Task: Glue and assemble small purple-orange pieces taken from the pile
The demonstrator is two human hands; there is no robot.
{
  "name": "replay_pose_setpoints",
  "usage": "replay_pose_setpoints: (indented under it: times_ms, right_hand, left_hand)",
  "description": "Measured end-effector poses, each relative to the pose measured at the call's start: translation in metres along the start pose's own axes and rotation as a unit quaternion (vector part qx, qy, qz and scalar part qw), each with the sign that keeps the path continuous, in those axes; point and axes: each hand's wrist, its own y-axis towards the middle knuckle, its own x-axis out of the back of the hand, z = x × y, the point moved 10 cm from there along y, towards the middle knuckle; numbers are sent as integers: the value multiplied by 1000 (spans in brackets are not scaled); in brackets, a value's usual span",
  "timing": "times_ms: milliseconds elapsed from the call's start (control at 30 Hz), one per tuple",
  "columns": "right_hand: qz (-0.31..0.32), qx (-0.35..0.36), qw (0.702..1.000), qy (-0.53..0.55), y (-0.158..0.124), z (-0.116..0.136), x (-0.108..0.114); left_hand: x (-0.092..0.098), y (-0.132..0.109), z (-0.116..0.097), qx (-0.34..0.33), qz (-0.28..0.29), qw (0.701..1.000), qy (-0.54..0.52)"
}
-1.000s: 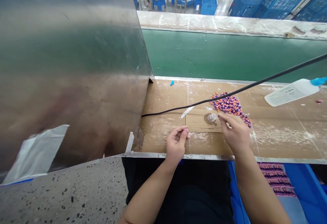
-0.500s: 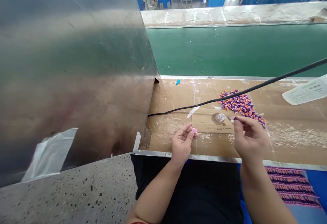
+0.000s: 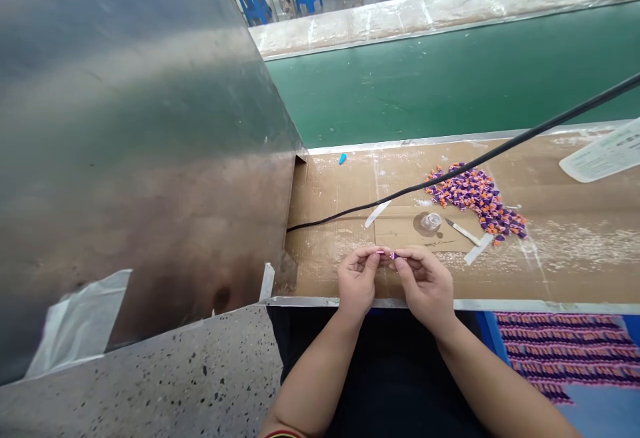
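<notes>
In front of my body, both hands meet just above the near edge of the cardboard-covered bench. My left hand (image 3: 357, 286) pinches a small pink piece (image 3: 381, 252) between thumb and fingertips. A small purple piece (image 3: 393, 256) sits in the pinch of my right hand (image 3: 427, 288), touching or nearly touching the pink one. Beyond the hands, a small clear cup (image 3: 431, 223) stands on a cardboard sheet (image 3: 393, 233). Right of the cup lies a slim white-handled tool (image 3: 465, 233) with a dark pointed tip. Behind it spreads a pile of small purple and orange pieces (image 3: 473, 195).
A black cable (image 3: 430, 186) crosses above the bench. At left stands a large metal panel (image 3: 150, 158). A green conveyor belt (image 3: 425, 78) runs behind. A white bottle (image 3: 600, 156) is at right; rows of purple-pink pieces (image 3: 565, 338) lie in a blue bin below.
My right hand has moved left from beside the pile, bringing the purple piece to the pink piece in my left hand. The white-handled tool now shows fully. The view has tilted slightly.
</notes>
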Motion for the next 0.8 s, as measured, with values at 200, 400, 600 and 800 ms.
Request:
replay_pose_setpoints:
  times_ms: [200,400,600,800]
  right_hand:
    - [-65,31,997,0,-1,4,2]
    - [-41,83,993,-71,1,16,-11]
    - [-35,136,984,-106,5,26,-18]
    - [-37,134,984,-112,4,23,-19]
  left_hand:
    - [10,2,10,48,-55,996,-45]
    - [11,7,14,94,-38,989,-109]
    - [15,8,14,90,-46,990,-97]
    - [13,8,13,84,-45,992,-83]
